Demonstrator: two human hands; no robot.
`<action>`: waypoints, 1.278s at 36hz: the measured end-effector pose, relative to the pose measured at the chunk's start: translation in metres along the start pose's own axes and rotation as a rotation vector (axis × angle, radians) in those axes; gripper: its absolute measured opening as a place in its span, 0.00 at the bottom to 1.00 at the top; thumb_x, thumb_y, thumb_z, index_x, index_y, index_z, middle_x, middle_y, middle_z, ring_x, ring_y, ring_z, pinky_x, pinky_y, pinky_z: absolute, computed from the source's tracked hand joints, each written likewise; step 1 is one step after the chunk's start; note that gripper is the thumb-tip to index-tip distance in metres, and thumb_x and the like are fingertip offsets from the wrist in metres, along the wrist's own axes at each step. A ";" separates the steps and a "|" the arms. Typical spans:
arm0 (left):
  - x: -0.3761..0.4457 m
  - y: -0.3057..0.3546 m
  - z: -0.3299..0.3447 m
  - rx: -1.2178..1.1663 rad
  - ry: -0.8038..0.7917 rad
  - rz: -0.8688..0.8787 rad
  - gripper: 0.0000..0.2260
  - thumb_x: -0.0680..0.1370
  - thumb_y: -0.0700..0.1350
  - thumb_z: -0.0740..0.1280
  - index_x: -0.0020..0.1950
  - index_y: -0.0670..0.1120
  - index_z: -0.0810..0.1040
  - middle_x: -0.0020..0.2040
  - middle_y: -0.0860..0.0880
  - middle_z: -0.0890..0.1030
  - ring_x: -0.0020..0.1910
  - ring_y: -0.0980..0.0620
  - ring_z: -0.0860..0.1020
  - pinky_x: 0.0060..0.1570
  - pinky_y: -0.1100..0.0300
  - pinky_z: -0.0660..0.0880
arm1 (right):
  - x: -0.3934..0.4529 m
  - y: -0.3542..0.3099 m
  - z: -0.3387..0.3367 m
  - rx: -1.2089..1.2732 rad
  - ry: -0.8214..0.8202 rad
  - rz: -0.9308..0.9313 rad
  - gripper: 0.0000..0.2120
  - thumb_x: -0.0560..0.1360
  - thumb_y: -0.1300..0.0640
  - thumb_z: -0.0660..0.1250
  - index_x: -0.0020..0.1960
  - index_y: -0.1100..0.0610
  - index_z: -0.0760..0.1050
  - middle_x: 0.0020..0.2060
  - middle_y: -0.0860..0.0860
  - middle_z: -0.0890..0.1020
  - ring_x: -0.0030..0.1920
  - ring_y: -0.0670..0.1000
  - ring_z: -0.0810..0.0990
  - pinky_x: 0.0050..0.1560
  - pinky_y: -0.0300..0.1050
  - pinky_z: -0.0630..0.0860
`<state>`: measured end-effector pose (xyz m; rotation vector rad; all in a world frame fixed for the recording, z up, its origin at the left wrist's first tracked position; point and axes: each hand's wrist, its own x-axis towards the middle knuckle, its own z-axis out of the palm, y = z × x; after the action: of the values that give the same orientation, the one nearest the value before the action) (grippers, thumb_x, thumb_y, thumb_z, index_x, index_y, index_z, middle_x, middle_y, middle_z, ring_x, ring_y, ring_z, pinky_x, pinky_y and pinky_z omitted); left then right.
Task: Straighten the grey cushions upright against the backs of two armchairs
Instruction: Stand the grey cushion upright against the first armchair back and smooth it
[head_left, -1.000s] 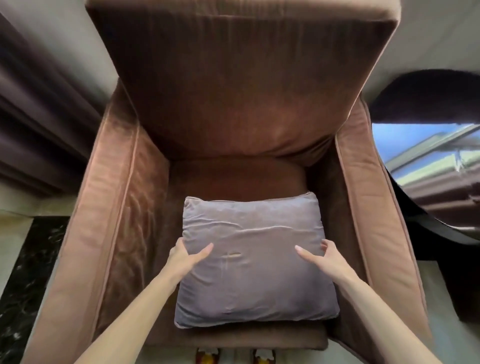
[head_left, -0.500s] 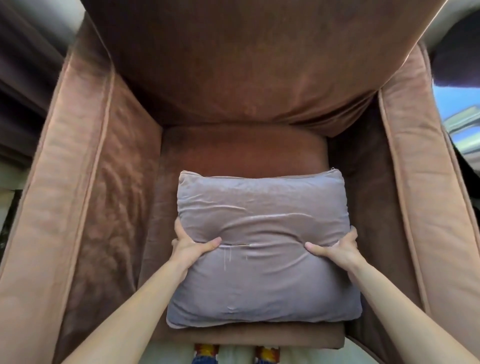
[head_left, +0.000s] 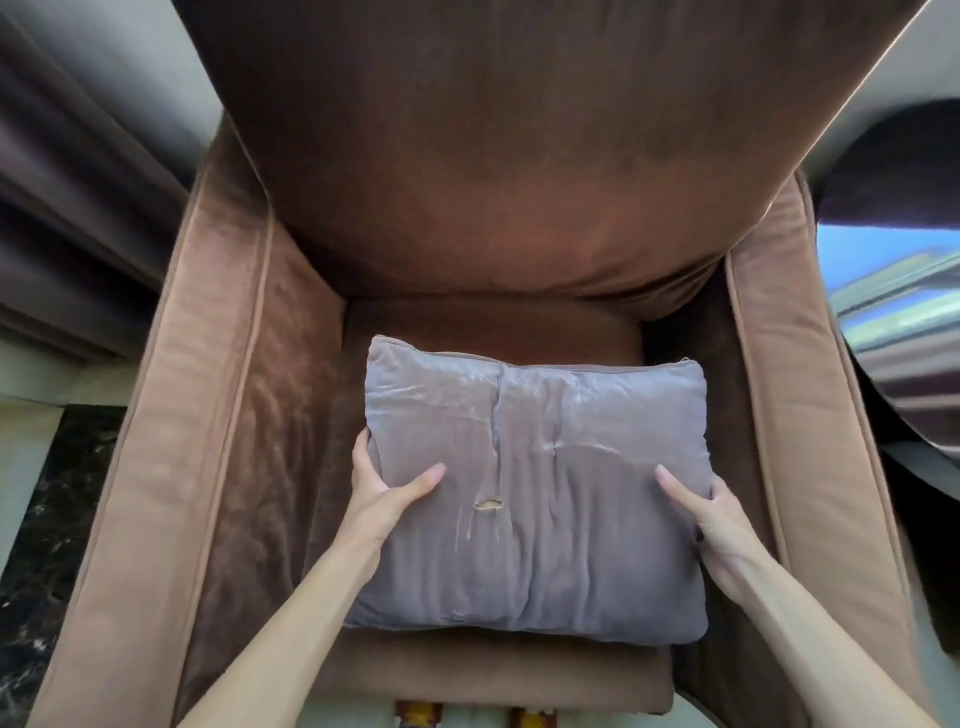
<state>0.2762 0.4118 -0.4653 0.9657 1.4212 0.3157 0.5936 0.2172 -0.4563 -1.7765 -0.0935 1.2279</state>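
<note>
A grey velvet cushion (head_left: 540, 467) with a small tear near its middle sits over the seat of a brown armchair (head_left: 483, 197). My left hand (head_left: 382, 486) grips its left edge, thumb on top and fingers under. My right hand (head_left: 704, 512) grips its right edge the same way. The cushion's near edge is lifted off the seat, and its far edge points toward the tall backrest, with a strip of bare seat between them.
Padded armrests (head_left: 176, 415) flank the seat on both sides. Dark curtains (head_left: 78, 208) hang at the left above a dark marble floor strip (head_left: 47, 519). A window (head_left: 893, 291) lies to the right. Toes of patterned slippers (head_left: 415, 716) show below the seat.
Both hands went from resting on the cushion to gripping its sides. The cushion has risen from lying flat and shifted toward the backrest.
</note>
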 end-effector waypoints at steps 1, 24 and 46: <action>0.001 0.011 -0.001 -0.014 -0.001 0.028 0.54 0.58 0.66 0.82 0.74 0.70 0.52 0.70 0.61 0.67 0.63 0.60 0.71 0.56 0.59 0.70 | 0.001 -0.012 0.000 0.020 -0.007 -0.010 0.29 0.64 0.42 0.81 0.61 0.50 0.81 0.57 0.50 0.86 0.57 0.51 0.86 0.49 0.42 0.82; 0.082 0.165 -0.018 -0.144 -0.099 0.016 0.48 0.63 0.68 0.77 0.77 0.66 0.56 0.67 0.63 0.65 0.67 0.56 0.65 0.69 0.36 0.69 | 0.076 -0.147 0.055 -0.063 0.114 -0.115 0.59 0.53 0.22 0.73 0.75 0.48 0.58 0.66 0.41 0.74 0.56 0.43 0.75 0.56 0.57 0.68; 0.113 0.248 -0.035 -0.034 0.107 0.152 0.30 0.79 0.61 0.67 0.78 0.53 0.63 0.64 0.56 0.75 0.39 0.51 0.78 0.39 0.57 0.72 | 0.099 -0.236 0.039 -0.246 0.242 -0.289 0.39 0.71 0.42 0.76 0.74 0.55 0.62 0.60 0.53 0.77 0.36 0.51 0.80 0.29 0.43 0.74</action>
<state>0.3520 0.6538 -0.3602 1.0446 1.4372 0.5095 0.7108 0.4255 -0.3571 -2.0276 -0.3608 0.8160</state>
